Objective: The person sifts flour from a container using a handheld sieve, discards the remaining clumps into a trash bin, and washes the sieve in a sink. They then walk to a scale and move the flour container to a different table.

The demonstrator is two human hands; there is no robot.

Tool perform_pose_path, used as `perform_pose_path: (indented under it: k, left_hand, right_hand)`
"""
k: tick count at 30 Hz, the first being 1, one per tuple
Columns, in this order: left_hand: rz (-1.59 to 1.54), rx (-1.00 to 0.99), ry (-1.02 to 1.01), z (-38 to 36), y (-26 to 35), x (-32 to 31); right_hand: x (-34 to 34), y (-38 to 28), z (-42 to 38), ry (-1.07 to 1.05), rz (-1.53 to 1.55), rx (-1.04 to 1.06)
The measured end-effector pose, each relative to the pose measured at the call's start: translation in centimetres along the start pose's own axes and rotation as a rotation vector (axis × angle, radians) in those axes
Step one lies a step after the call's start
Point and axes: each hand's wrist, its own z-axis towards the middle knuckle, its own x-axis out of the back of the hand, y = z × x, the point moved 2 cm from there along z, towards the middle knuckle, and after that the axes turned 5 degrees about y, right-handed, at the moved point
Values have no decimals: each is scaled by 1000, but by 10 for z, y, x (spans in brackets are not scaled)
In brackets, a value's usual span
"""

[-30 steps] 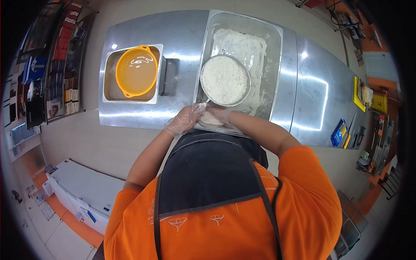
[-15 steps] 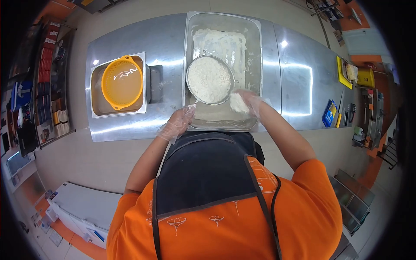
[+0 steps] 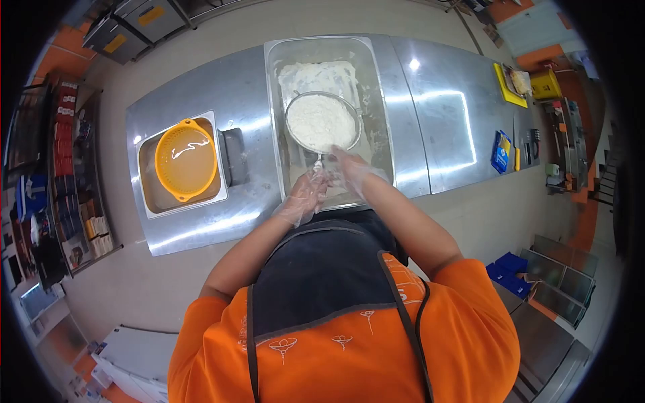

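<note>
Plastic gloves: thin clear ones cover both hands, which meet just below the sieve, at the near end of the big tray.
Left hand (image 3: 304,196): fingers curled round the sieve's handle where it sticks out towards the person; the grasp looks closed on it, though the glove blurs the fingertips.
Right hand (image 3: 354,169): lies just beside the handle, at the sieve's near right rim, fingers loosely bent; whether it pinches flour or only touches the rim cannot be told.
Sieve (image 3: 322,123): round, metal-rimmed, level, heaped nearly to the brim with white flour; it sits over the middle of the tray.
Tray (image 3: 383,101): deep rectangular steel pan set in the steel counter (image 3: 437,114), with a pale layer of flour beyond the sieve and a thinner dusting around it.
Step in hand: by the look of it, flour is being sifted, one hand steadying while the other feeds or clears.
Next move: likely needs a firm hold on the handle and the sieve kept level above the tray, so that flour falls inside the walls.
Left of the tray: an orange colander (image 3: 186,159) rests in a smaller pan.
</note>
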Motion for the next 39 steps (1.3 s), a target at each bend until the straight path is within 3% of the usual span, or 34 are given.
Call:
perform_pose_path:
  k: [2,4,5,7,8,9,11,12,14,15,17,18,20,21,23,27,29,33,35,39]
  left_hand:
    - [-114,-2,-71,35,-17,-5]
    - [-402,-18,-217,72,-37,-6]
    - [-393,-25,-219,73,-34,-14]
    - [-159,-71,-188,69,-31,-31]
    - [213,-187,-172,53,-19,-39]
    - [215,-186,-171,47,-12,-38]
    - [1184,-424,-393,36,2,-30]
    - [1185,-430,-383,27,7,-26]
    - [1153,-552,-174,6,27,-19]
    - [1155,-574,-153,-2,40,-18]
    - [1035,-664,198,-18,65,-10]
    - [1035,-674,205,-22,72,-7]
    - [1061,-956,399,-35,80,-5]
    - [1073,-966,404,-33,81,-8]
    - [1098,-1210,428,-29,80,-11]
    - [1142,-1215,446,-20,66,-19]
    - [1161,-1215,429,-22,68,-27]
    - [1221,-1209,447,-18,63,-31]
    - [1222,-1190,441,-15,64,-29]
    - [1303,-1185,412,-13,60,-34]
  right_hand:
    - [-22,-37,-17,95,286,-90]
    - [-25,-58,-22,123,362,-115]
    - [-26,-63,-20,155,443,-152]
    - [-13,-74,-13,179,337,-194]
    - [-5,-74,-12,207,226,-243]
    - [-1,-69,-13,206,228,-244]
    - [14,-70,-18,447,-372,51]
    - [24,-51,2,441,-375,61]
    - [45,-22,69,520,-1070,319]
    - [52,-39,58,520,-1074,348]
    - [62,-53,13,309,-1043,425]
    - [62,-49,11,310,-1044,438]
    - [59,-39,8,514,-863,518]
    - [66,-44,10,512,-850,530]
    - [78,-55,13,331,-923,509]
    - [84,-59,21,369,-841,500]
    - [92,-76,17,165,-968,526]
    - [93,-77,34,245,-889,587]
    - [99,-96,38,61,-972,589]
    - [102,-99,50,144,-932,620]
